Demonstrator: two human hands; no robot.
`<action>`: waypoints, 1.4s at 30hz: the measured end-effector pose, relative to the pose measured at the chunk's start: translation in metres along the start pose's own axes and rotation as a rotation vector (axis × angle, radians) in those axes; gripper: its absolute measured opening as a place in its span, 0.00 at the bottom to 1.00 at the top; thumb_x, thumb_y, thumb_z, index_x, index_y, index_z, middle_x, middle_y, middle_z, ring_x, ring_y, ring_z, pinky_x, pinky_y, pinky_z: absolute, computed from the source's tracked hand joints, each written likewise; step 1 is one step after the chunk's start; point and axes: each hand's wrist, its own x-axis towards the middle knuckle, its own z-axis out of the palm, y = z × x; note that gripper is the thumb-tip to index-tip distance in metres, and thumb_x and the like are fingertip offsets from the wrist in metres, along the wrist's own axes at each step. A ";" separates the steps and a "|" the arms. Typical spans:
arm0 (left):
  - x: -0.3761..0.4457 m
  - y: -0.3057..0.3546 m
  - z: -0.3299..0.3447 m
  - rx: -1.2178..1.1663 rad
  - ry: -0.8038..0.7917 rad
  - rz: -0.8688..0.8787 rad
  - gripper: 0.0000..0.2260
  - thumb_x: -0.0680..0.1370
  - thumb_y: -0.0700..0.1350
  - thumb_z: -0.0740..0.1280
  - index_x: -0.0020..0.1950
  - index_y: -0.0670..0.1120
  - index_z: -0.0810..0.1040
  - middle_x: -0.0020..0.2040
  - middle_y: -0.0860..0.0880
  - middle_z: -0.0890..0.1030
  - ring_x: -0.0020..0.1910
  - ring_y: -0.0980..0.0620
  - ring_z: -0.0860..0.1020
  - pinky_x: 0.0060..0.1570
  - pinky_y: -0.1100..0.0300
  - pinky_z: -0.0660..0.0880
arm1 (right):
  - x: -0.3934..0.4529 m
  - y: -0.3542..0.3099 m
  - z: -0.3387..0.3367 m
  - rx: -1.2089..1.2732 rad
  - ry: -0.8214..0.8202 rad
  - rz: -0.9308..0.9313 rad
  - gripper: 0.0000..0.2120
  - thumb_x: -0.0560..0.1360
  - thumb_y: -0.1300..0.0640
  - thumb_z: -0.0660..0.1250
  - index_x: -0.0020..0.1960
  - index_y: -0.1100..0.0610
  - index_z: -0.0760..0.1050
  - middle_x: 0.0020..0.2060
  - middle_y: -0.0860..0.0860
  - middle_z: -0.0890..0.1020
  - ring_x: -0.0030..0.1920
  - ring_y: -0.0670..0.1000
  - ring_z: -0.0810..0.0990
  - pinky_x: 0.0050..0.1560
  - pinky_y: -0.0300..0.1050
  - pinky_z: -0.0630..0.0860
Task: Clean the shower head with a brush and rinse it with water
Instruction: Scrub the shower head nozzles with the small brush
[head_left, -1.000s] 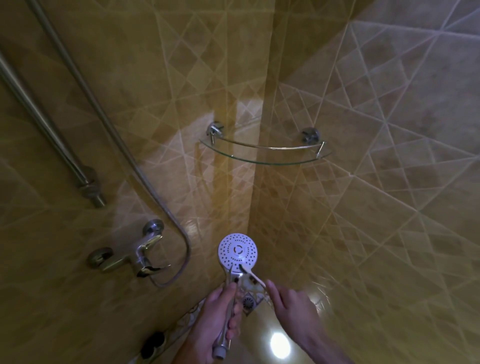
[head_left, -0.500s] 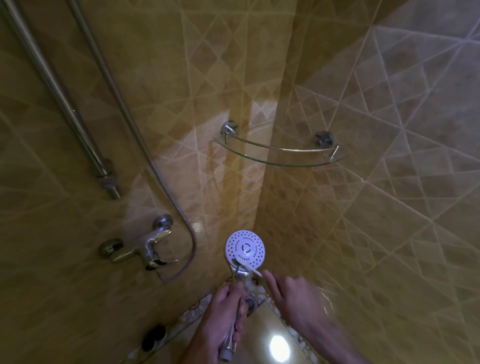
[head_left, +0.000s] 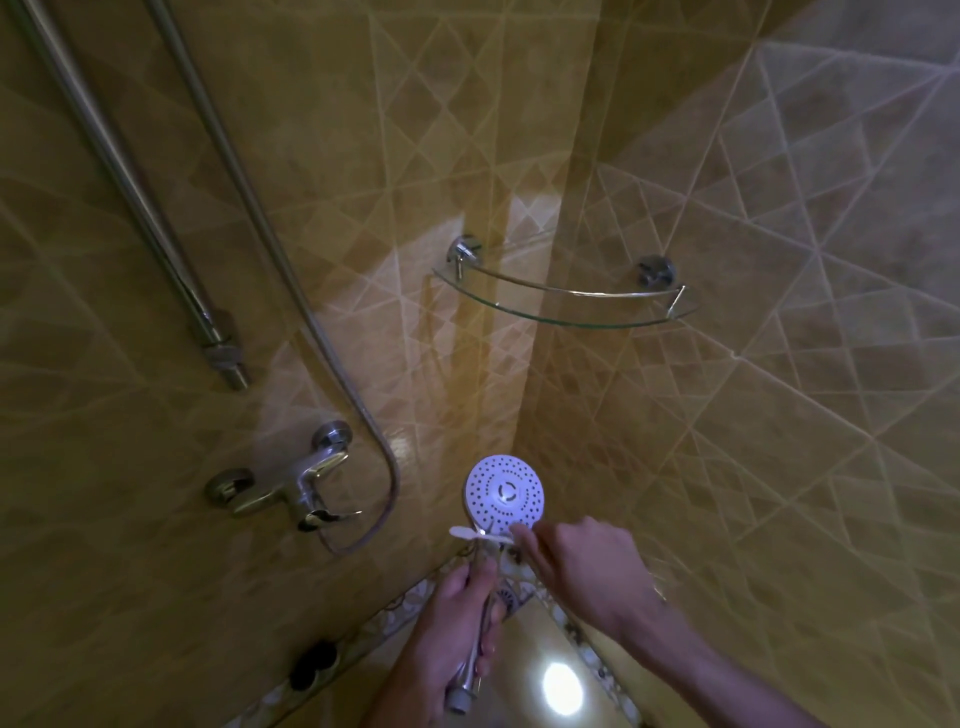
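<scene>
Your left hand (head_left: 457, 629) is wrapped around the chrome handle of the shower head (head_left: 504, 493), fingers curled tight on it, holding it up in the corner of the shower with the white spray face turned toward you. Your right hand (head_left: 582, 566) pinches the brush (head_left: 475, 535) by its handle, and the pale brush lies across the neck just below the spray face, its far end poking out to the left. The hose (head_left: 291, 291) loops down the left wall to the chrome mixer tap (head_left: 291, 486). Up in the corner sits a glass shelf (head_left: 566, 312), well above your hands. Below them, a floor drain (head_left: 506, 597) peeks out between your wrists, beside a bright reflection of a light on the floor.
</scene>
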 end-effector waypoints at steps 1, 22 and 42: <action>-0.001 0.003 0.000 -0.019 -0.006 0.007 0.12 0.80 0.52 0.61 0.45 0.43 0.70 0.25 0.49 0.69 0.18 0.53 0.62 0.18 0.68 0.60 | 0.004 0.001 -0.002 -0.005 0.006 0.015 0.31 0.79 0.34 0.42 0.40 0.54 0.72 0.35 0.57 0.82 0.42 0.61 0.82 0.37 0.49 0.71; -0.001 -0.006 0.004 0.050 -0.011 -0.012 0.11 0.80 0.50 0.61 0.48 0.41 0.71 0.24 0.49 0.70 0.16 0.53 0.64 0.17 0.68 0.61 | 0.010 0.022 -0.002 0.006 -0.036 -0.038 0.31 0.79 0.33 0.42 0.47 0.53 0.74 0.36 0.57 0.82 0.44 0.61 0.82 0.39 0.49 0.73; -0.002 -0.013 0.003 0.066 0.014 -0.024 0.12 0.79 0.51 0.62 0.46 0.42 0.72 0.25 0.49 0.71 0.17 0.52 0.64 0.19 0.67 0.61 | 0.015 0.022 -0.003 0.037 -0.089 -0.024 0.32 0.79 0.33 0.42 0.42 0.56 0.74 0.30 0.53 0.77 0.39 0.58 0.82 0.36 0.47 0.72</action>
